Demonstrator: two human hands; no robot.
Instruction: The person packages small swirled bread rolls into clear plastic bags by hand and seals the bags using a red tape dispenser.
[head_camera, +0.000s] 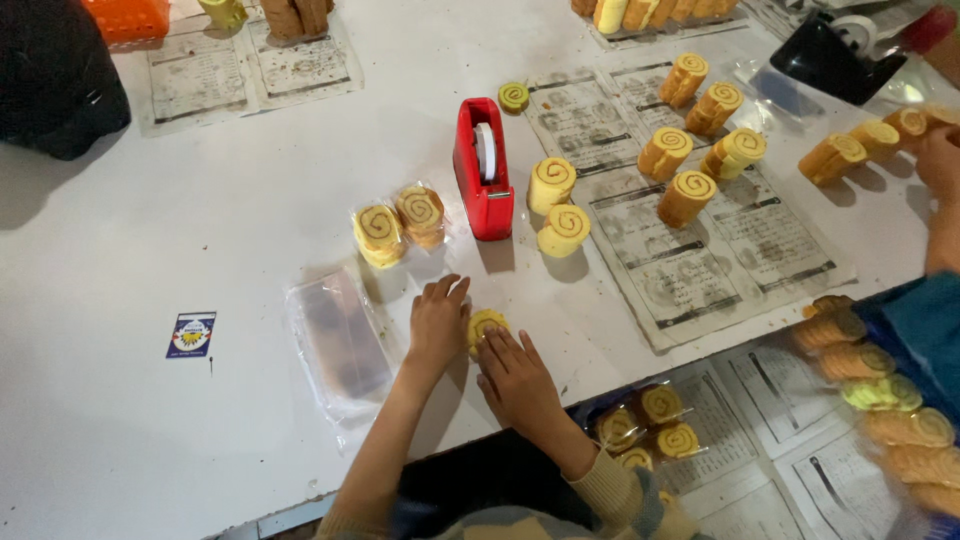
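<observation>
White tabletop (150, 420) under me, both my hands rest flat with fingers loosely spread, left hand (437, 325) and right hand (520, 380) touching a yellow swirl-patterned roll cake slice (484, 325) between them, below a red tape dispenser (482, 170).

Both hands, left hand (437, 325) & right hand (517, 375), press on yellow swirl roll (485, 326) nr red tape dispenser (482, 168)

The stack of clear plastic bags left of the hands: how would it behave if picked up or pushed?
The stack of clear plastic bags looks thin and flat, so it would probably flop and sag when lifted. Its glossy film on the smooth white table suggests it would slide easily, sheets perhaps fanning apart. It seems light; the left hand, beside it, could likely shift it with a nudge.
</observation>
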